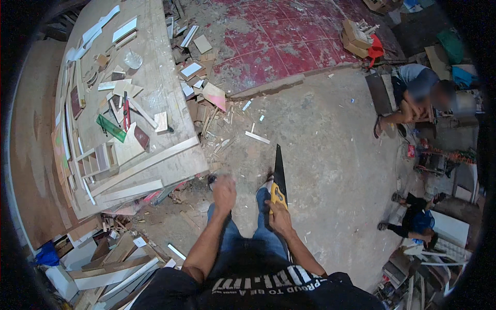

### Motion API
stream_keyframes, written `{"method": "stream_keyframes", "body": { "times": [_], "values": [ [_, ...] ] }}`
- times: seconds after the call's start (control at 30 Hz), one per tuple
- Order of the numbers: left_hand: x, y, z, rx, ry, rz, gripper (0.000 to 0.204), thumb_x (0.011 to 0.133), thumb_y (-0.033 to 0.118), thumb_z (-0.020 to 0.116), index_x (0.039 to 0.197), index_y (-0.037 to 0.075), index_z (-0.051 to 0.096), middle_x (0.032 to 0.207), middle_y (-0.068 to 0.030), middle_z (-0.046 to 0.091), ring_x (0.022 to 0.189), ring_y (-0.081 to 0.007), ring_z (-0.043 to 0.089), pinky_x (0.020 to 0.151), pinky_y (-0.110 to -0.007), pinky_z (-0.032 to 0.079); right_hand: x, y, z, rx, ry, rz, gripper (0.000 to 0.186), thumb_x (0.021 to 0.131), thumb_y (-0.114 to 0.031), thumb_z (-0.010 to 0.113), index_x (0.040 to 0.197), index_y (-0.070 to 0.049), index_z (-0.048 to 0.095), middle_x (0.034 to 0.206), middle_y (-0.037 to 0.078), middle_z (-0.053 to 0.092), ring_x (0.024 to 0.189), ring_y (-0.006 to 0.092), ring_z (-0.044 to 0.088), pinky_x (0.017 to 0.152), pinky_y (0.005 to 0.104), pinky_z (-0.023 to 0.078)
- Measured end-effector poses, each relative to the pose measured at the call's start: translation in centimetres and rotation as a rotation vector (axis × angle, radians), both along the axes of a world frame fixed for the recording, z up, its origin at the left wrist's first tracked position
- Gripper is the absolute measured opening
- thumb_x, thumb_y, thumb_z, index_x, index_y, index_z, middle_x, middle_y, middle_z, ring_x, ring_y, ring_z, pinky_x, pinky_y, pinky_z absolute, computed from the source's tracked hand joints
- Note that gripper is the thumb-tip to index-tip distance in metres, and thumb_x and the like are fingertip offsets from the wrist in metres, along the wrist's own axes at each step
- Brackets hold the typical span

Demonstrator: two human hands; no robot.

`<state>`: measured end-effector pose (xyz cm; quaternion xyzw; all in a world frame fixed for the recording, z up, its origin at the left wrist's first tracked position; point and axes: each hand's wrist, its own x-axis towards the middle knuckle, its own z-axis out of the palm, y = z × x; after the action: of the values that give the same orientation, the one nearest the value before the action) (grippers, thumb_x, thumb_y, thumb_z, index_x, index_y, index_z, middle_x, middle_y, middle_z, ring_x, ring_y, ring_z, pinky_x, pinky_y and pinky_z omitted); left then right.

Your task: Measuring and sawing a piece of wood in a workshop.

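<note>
My right hand (280,217) grips a handsaw by its yellow and black handle (279,195). The saw's dark blade (279,164) points away from me over the concrete floor. In front of my left leg is my left hand (225,194), blurred and near the corner of the wooden worktable (178,111); its fingers are too smeared to read. Close to that corner lie a long wooden strip (150,164) and a shorter pale board (133,190). Farther up the table are a small compartmented wooden frame (97,160), a green translucent piece (110,128) and a red-handled tool (126,111).
Offcuts (204,95) litter the floor along the table's right side. Scrap boards (111,271) are heaped at lower left. A raised red tiled floor (289,44) lies ahead. Two people, one seated in a grey shirt (416,77) and one in dark clothes (417,217), are at right.
</note>
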<state>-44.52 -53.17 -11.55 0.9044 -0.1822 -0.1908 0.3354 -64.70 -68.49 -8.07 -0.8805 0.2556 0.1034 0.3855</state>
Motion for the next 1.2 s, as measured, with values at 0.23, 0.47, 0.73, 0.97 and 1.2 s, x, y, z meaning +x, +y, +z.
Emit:
{"method": "stream_keyframes", "body": {
  "times": [0.23, 0.47, 0.73, 0.97, 1.2],
  "values": [
    [-6.0, -5.2, -25.7, 0.108, 0.331, -0.120, 0.019, 0.089, 0.015, 0.054, 0.088, 0.002, 0.068, 0.082, -0.0192, 0.064, 0.084, -0.0377, 0.065, 0.076, -0.050, 0.051, -4.0, -3.3, -14.6, 0.025, 0.089, 0.132, 0.049, 0.081, -0.001, 0.056, 0.129, -0.011, 0.059, 0.105, 0.021, 0.057, 0.104, 0.0424, 0.054, 0.088, 0.0504, 0.047],
    [-1.2, -15.9, -52.5, 0.342, 0.136, 0.069, 0.045, 0.095, 0.040, 0.053, 0.094, -0.001, 0.070, 0.112, -0.0245, 0.066, 0.098, -0.0441, 0.064, 0.089, -0.051, 0.050, -6.9, -6.2, -24.6, -0.117, 0.182, 0.029, 0.036, 0.078, -0.003, 0.061, 0.114, -0.007, 0.067, 0.114, 0.021, 0.063, 0.097, 0.0414, 0.058, 0.084, 0.0475, 0.049],
    [6.0, -25.3, -71.1, 0.095, 0.516, 0.785, 0.050, 0.087, 0.045, 0.069, 0.092, -0.004, 0.066, 0.086, -0.0227, 0.067, 0.082, -0.0376, 0.063, 0.078, -0.047, 0.052, -6.1, -9.0, -27.3, -0.216, -0.107, 0.149, 0.030, 0.072, -0.011, 0.073, 0.101, -0.014, 0.071, 0.104, 0.013, 0.068, 0.076, 0.0315, 0.063, 0.062, 0.0417, 0.051],
    [4.9, -27.6, -68.7, 0.093, 0.583, 0.765, 0.054, 0.079, 0.040, 0.075, 0.106, -0.006, 0.063, 0.103, -0.0275, 0.069, 0.102, -0.0437, 0.065, 0.091, -0.047, 0.051, -7.2, -11.0, -27.5, -0.240, -0.010, 0.099, 0.029, 0.072, -0.016, 0.065, 0.100, -0.014, 0.071, 0.110, 0.014, 0.066, 0.094, 0.0362, 0.061, 0.081, 0.0492, 0.049],
    [7.3, -21.1, -53.0, -0.494, 0.346, 0.588, 0.034, 0.080, 0.015, 0.074, 0.107, 0.000, 0.060, 0.096, -0.0166, 0.062, 0.085, -0.0335, 0.062, 0.077, -0.041, 0.049, -5.3, -8.7, -26.0, -0.134, 0.089, 0.078, 0.033, 0.069, -0.003, 0.067, 0.101, -0.011, 0.070, 0.100, 0.016, 0.064, 0.090, 0.0378, 0.060, 0.076, 0.0463, 0.050]
  ]
}}
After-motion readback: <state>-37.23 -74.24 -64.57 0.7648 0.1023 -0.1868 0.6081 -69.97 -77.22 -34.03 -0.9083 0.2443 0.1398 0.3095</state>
